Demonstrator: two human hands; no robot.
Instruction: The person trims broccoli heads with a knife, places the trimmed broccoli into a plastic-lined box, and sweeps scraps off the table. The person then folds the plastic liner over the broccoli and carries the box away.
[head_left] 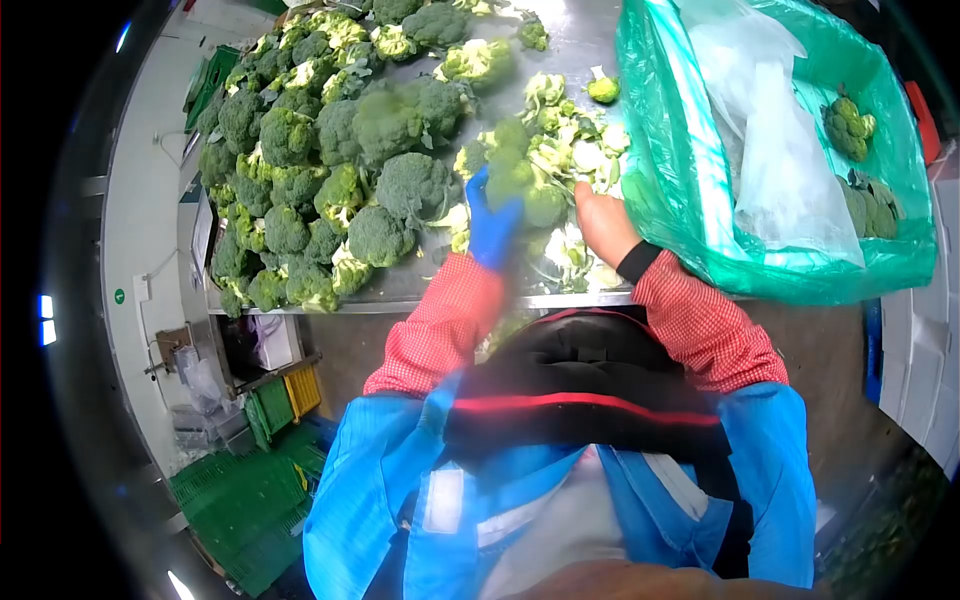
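My left hand (492,228), in a blue glove, is wrapped round the lower side of a blurred broccoli head (520,175) above the metal table. Close to its right, my bare right hand (605,228) has its fingers curled closed; whatever it may hold is hidden. Pale cut stems and leaf scraps (585,155) lie beyond and between my hands. A large pile of broccoli heads (290,135) covers the left part of the table.
A green plastic-lined container (690,225) stands at the right, with clear film (775,150) and a few broccoli heads (848,128) inside. The metal table edge (560,300) runs in front of my body. Green crates (235,500) are on the floor at lower left.
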